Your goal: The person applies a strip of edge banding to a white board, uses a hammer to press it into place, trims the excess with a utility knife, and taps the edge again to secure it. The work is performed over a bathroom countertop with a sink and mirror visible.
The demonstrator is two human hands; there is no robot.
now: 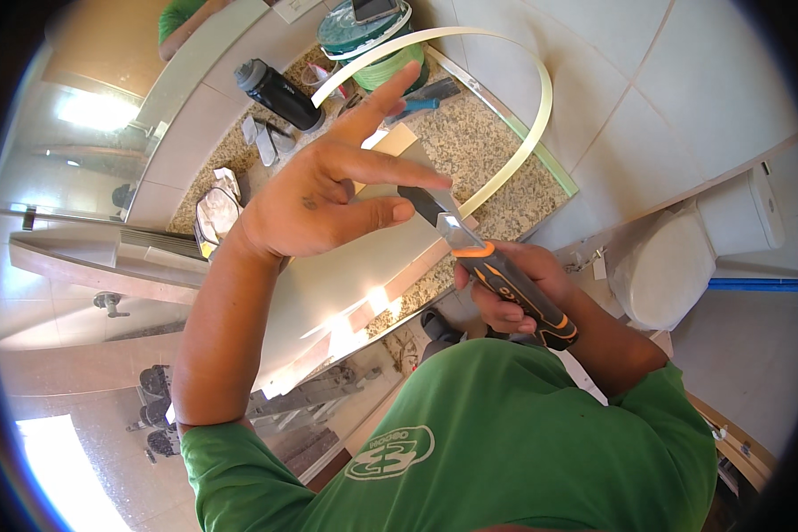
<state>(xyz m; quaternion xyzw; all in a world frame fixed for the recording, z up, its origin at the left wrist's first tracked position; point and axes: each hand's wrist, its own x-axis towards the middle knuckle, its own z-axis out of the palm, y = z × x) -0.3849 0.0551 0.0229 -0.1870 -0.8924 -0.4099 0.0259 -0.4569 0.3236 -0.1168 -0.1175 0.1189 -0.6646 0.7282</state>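
My right hand (pixel 525 284) grips the grey-and-orange handle of a utility knife (pixel 516 293), its dark blade pointing up and left. My left hand (pixel 315 191) holds nothing, with its fingers spread. The blade tip lies between its thumb and a stretched finger; I cannot tell whether they touch. Below the left hand lies a long, pale board (pixel 350 253) with a glossy face. A thin cream strip (pixel 545 97) arches high over the counter in a wide loop. One end comes down near the board's edge beside the knife; the other hangs near the bottle.
Beyond the board is a speckled stone counter (pixel 479 133) with a black bottle (pixel 279 93), a green-lidded bucket (pixel 363 35) and a blue-handled tool (pixel 421 105). A mirror (pixel 97 168) lines the left wall. To the right stands a white toilet (pixel 669 266).
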